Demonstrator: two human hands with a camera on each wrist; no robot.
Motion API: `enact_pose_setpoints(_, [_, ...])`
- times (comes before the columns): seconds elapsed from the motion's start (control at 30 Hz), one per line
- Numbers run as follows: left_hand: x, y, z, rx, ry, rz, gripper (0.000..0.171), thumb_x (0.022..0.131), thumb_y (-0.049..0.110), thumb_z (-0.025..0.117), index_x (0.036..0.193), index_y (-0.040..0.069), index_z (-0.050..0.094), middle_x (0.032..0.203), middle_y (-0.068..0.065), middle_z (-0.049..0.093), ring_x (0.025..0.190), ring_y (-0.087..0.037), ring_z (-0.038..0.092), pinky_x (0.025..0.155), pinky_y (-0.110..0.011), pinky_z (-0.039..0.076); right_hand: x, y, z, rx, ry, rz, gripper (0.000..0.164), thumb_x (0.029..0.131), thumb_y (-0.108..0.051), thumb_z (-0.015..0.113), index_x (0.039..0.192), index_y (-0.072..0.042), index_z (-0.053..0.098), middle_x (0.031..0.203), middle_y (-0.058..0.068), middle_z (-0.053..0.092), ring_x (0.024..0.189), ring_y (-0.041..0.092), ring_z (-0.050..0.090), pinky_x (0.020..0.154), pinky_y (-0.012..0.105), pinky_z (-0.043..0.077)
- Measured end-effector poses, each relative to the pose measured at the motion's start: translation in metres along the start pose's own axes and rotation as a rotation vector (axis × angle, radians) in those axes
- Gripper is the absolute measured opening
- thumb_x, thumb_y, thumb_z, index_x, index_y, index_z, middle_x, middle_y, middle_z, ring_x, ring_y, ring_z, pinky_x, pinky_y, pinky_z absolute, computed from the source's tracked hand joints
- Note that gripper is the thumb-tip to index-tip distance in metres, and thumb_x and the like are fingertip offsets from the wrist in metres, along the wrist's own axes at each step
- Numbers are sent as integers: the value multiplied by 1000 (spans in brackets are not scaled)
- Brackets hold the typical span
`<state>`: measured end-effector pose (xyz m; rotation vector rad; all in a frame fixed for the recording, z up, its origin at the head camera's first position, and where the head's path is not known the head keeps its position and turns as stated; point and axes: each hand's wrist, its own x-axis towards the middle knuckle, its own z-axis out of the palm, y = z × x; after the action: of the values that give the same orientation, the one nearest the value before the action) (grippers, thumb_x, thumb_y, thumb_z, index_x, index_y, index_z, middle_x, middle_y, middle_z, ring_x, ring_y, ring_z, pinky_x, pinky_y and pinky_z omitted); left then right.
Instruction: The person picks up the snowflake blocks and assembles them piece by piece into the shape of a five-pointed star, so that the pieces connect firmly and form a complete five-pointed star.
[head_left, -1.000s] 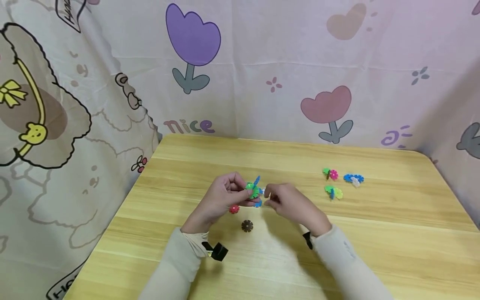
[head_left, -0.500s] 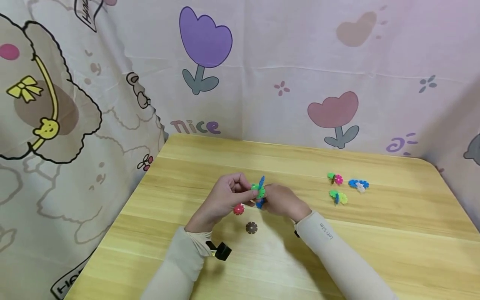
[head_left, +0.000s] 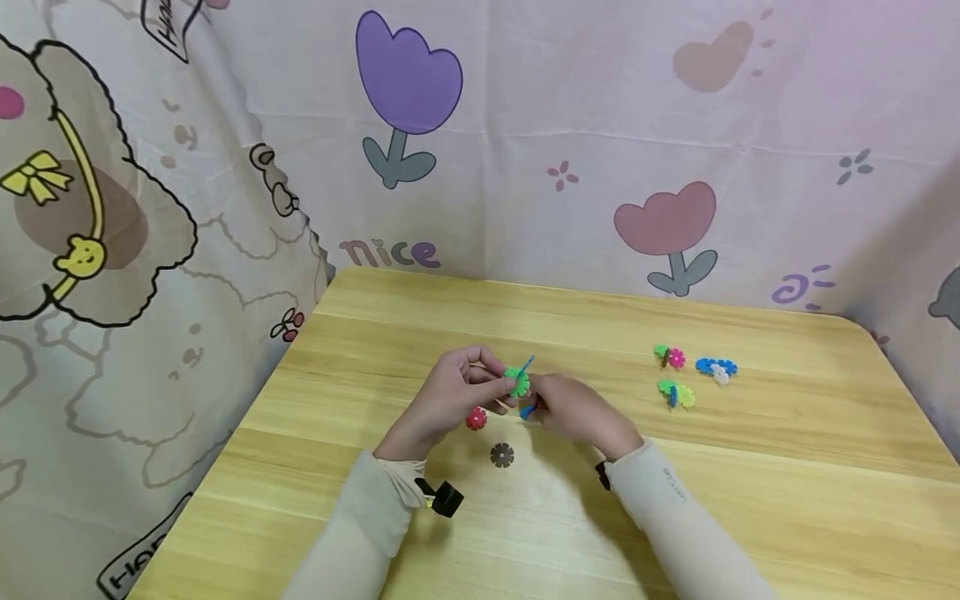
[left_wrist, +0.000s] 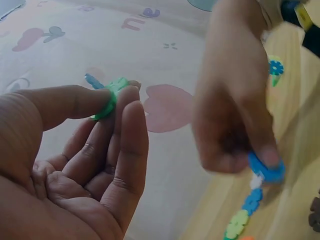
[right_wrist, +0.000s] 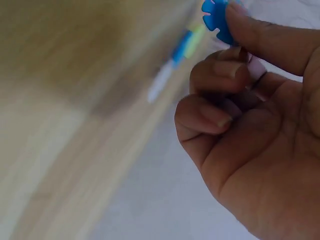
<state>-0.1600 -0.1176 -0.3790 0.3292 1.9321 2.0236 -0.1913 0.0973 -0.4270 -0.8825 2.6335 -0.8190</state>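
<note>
In the head view, the blue notched plastic disc (right_wrist: 216, 20) under my right hand (head_left: 581, 408) lies at about 5 o'clock from the bright green notched plastic disc (head_left: 519, 383) in my left hand (head_left: 450, 396); whether the two touch I can't tell. My left fingers pinch the green one narrowly, thumb on its face; my right thumb and fingers grip the blue one just as narrowly, the other right fingers curled under. A thin blue plastic piece (head_left: 528, 365), seen nearly edge-on, stands up from the green disc, its long axis leaning toward 1 o'clock. Both pieces I pinch look flower-like, slotted all round, glossy. On the pale wooden counter (head_left: 390, 308), a round red plastic disc (head_left: 476, 418) sits at 8 o'clock from the green one.
</note>
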Motion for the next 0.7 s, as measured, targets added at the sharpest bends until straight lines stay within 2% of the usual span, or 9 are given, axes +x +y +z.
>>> enact_pose_setpoints(0.17, [6,-8,-1,-30,17,-37,13,97,1,70,105,-2,61,92,-20,76,78,-29,75,67,-30,62,-23,-10,-19,54,129,-61,21,96,-7,73,87,-16,58,70,-6,49,61,9,45,55,26,41])
enact_pose_setpoints(0.3, [8,-12,0,-48,21,-56,14,98,0,69,107,-3,60,96,-24,74,78,-25,75,74,-35,64,-39,-19,-31,101,265,-116,18,96,-7,75,89,-18,62,69,-10,51,60,7,47,53,25,42])
enact_pose_setpoints(0.4, [9,-14,1,-53,22,-60,15,97,0,70,108,-3,60,96,-26,74,77,-25,75,75,-36,64,-47,-24,-32,104,368,-179,18,95,-4,75,90,-18,65,72,-13,56,61,6,51,51,24,43])
enact_pose_setpoints(0.53, [8,-14,4,-45,13,-52,18,97,2,71,110,-4,61,92,-20,76,76,-24,75,77,-38,64,-49,-23,-29,104,493,-247,21,93,1,74,90,-18,67,73,-14,57,58,6,49,48,22,41])
enact_pose_setpoints(0.7, [10,-14,8,-48,5,-43,18,98,2,70,112,-5,61,94,-23,75,77,-24,75,77,-37,64,-50,-19,-26,145,555,-289,22,93,5,74,89,-16,66,71,-11,54,55,8,46,47,21,40])
